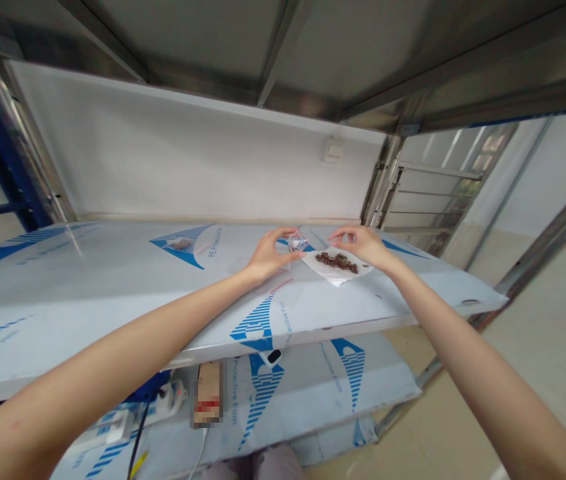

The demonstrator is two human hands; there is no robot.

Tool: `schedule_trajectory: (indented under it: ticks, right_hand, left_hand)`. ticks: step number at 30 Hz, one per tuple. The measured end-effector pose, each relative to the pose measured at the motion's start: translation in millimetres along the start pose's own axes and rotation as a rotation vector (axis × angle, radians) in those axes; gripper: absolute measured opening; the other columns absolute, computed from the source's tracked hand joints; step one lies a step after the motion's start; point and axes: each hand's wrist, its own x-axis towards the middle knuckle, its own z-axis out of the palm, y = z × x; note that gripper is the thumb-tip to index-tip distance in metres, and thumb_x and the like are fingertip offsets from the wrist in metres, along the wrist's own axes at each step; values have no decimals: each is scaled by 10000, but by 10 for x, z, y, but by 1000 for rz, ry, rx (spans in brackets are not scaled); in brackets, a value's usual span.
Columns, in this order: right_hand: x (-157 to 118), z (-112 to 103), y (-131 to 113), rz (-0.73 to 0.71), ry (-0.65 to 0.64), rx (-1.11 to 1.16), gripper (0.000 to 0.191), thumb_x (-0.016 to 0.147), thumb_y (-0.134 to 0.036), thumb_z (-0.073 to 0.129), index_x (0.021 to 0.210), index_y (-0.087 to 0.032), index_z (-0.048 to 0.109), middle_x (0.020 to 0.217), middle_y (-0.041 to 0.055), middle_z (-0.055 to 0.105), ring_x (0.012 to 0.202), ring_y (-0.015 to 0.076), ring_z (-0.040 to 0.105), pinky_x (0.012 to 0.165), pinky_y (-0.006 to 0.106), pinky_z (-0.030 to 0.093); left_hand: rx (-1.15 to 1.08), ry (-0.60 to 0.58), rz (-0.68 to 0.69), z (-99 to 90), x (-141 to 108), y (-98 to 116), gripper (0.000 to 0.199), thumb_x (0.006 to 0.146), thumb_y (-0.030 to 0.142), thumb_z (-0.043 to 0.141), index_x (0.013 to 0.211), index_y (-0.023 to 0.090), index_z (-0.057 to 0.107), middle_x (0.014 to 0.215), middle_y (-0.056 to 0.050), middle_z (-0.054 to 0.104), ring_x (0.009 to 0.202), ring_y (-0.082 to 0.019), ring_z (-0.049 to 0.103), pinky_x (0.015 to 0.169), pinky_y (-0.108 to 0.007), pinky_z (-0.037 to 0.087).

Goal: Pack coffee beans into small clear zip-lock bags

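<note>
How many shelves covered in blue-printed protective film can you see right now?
2: the upper shelf, under the left hand and right hand, and the lower shelf beneath it. More may be hidden lower down.

**Upper shelf point(113, 300): hands and items at the rear centre-right**

A paper sheet point(337, 275) lies on the upper shelf, with small pieces point(337, 262) on it. Clock positions are taken from the sheet, with 12 toward the back wall point(187, 147). The left hand point(267, 257) is at 9, with a plastic bag point(297, 241) between its fingers at 10, just beside the sheet. The right hand point(357, 243) is at 1, above the sheet's edge. A wall switch point(333, 151) is at 12, on the wall. A lower shelf point(333, 380) runs beneath, holding a power strip point(157, 403) and a box point(207, 393) at 7.
</note>
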Motion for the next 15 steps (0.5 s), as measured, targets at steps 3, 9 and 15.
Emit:
schedule_trajectory:
  ticks: [3, 9, 15]
  right_hand:
    - [-123, 103, 146, 37, -80, -216, 186, 776, -329, 597, 892, -228, 701, 909, 37, 691, 854, 212, 589, 750, 326, 370]
    - [-159, 247, 88, 69, -118, -335, 209, 804, -393, 570, 914, -265, 694, 998, 38, 669, 993, 254, 541, 795, 364, 312]
    - [-44, 314, 34, 95, -194, -344, 186, 802, -367, 572, 885, -273, 710, 1025, 39, 663, 997, 258, 535, 779, 360, 308]
  left_hand:
    - [11, -2, -8, 7, 2, -4, 481, 655, 289, 722, 1102, 179, 583, 1139, -73, 634, 1080, -212, 567, 1003, -385, 373]
    - [20, 8, -6, 3, 4, -5, 466, 657, 273, 718, 1091, 178, 581, 1140, -68, 634, 1080, -207, 567, 1002, -387, 371]
    - [16, 27, -5, -6, 2, -6, 459, 649, 270, 725, 1075, 174, 584, 1139, -75, 633, 1074, -209, 566, 1001, -389, 365]
